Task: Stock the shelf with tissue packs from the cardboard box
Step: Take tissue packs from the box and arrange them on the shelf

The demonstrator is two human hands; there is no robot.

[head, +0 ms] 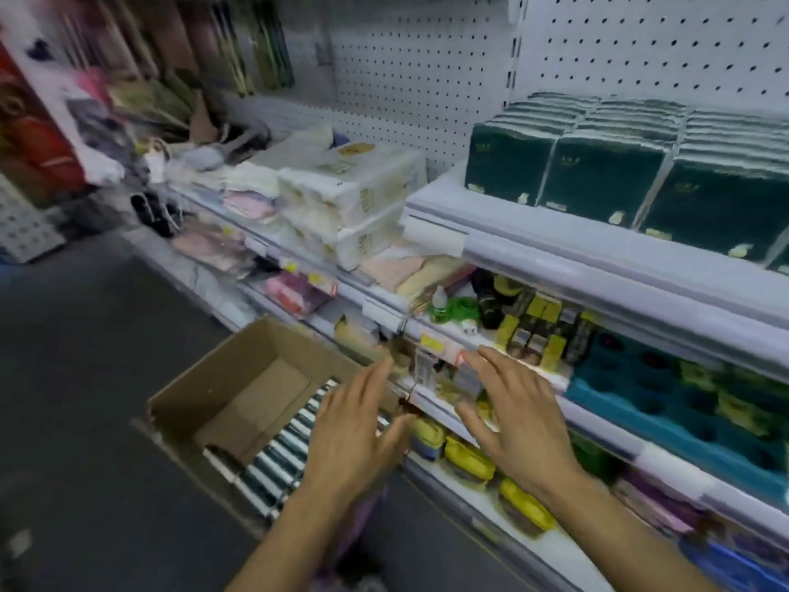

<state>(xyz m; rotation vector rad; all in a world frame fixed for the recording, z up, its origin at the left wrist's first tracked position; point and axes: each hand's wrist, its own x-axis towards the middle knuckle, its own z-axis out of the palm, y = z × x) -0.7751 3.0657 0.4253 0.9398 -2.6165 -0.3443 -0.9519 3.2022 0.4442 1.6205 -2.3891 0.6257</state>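
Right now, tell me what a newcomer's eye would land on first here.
First, the two open hands, left hand and right hand, stretched out empty at center. Below the left one sits an open cardboard box on the floor, with striped tissue packs along its near side. At upper right, dark green tissue packs line the top shelf.

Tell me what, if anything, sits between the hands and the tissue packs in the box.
Nothing visible does. Left hand and right hand hover open and empty over the open-topped cardboard box, whose remaining tissue packs lie uncovered.
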